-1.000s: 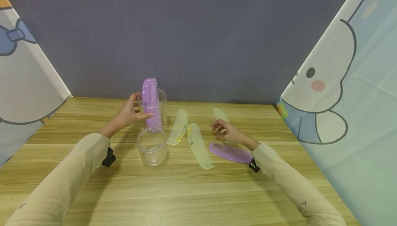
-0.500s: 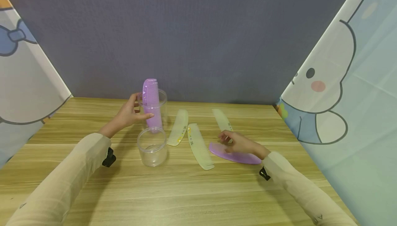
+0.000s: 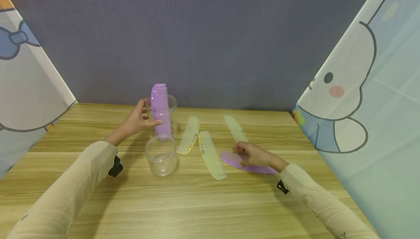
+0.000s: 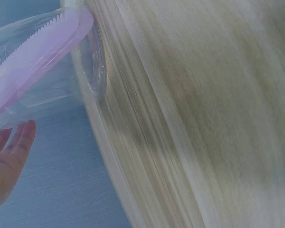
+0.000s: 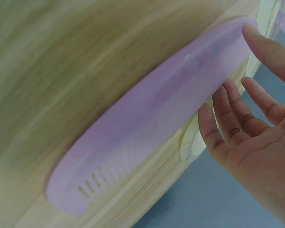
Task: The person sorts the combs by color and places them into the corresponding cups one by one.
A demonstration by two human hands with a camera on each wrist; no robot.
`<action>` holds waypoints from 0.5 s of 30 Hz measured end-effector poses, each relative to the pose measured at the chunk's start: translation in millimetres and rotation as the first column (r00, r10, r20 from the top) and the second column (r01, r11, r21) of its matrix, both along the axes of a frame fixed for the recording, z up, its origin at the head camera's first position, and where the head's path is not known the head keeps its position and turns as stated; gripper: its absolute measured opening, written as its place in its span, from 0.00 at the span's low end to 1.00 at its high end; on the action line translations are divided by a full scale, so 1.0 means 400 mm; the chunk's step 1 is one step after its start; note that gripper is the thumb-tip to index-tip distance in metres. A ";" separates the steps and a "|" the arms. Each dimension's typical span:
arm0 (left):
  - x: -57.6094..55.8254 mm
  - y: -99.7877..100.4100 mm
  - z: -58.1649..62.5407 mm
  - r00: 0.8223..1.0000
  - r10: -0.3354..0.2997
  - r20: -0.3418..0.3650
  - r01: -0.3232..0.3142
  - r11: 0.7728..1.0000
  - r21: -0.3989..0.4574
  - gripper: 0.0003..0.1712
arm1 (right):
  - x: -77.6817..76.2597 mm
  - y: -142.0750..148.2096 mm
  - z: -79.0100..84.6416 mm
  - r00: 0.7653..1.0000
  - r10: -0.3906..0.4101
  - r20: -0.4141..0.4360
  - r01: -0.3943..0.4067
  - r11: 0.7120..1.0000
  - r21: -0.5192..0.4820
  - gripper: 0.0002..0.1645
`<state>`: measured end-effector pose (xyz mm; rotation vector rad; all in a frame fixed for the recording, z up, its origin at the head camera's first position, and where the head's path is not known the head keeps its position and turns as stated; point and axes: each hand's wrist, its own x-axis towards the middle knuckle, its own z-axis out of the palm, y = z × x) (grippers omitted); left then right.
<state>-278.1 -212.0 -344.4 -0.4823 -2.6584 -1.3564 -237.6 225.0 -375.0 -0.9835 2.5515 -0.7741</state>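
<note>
Left of centre, the left hand (image 3: 135, 120) curls round a tall clear plastic cup (image 3: 174, 122) holding a leaning purple toothed comb (image 3: 160, 100). Right of centre, the right hand (image 3: 256, 155), thumb and fingers apart, hovers over a curved purple plastic comb (image 5: 149, 107) lying on the wood-grain table (image 3: 197, 206); contact is unclear.

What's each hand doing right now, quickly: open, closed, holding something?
Left hand: holding the taller clear container.
Right hand: open around the flat-lying purple comb; no firm grip visible.
</note>
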 end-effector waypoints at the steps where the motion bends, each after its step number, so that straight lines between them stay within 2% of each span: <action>1: 0.000 0.000 0.000 1.000 0.001 0.000 -0.001 1.000 0.000 0.58 | 0.000 0.000 0.000 1.000 0.001 -0.001 -0.001 1.000 -0.001 0.31; 15: 0.002 0.001 0.001 1.000 0.001 0.010 -0.001 1.000 0.006 0.58 | -0.005 -0.006 0.000 0.996 -0.005 -0.085 0.009 0.998 0.056 0.31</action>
